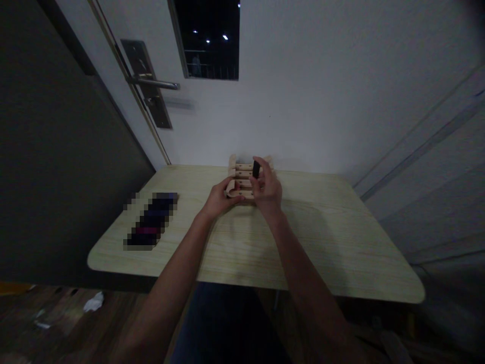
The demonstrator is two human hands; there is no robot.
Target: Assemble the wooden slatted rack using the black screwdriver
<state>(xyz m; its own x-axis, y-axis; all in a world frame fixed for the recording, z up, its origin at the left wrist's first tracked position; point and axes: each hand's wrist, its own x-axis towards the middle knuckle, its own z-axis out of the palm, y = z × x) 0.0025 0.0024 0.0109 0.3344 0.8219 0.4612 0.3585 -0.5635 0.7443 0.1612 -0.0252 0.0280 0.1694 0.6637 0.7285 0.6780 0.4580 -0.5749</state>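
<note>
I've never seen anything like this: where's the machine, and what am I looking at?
There's no machine: a person is working bare-handed. The one picture comes from a camera worn on their head, looking forward and down. On the table stands a slatted wooden rack; to its left lies a dark thing, too pixelated to name. The left hand holds the rack's near left corner. The right hand pinches a small black piece at the rack; whether they touch is hard to tell.

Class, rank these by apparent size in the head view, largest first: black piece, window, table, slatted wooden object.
1. Table
2. Window
3. Slatted wooden object, partly hidden
4. Black piece, in the right hand
</note>
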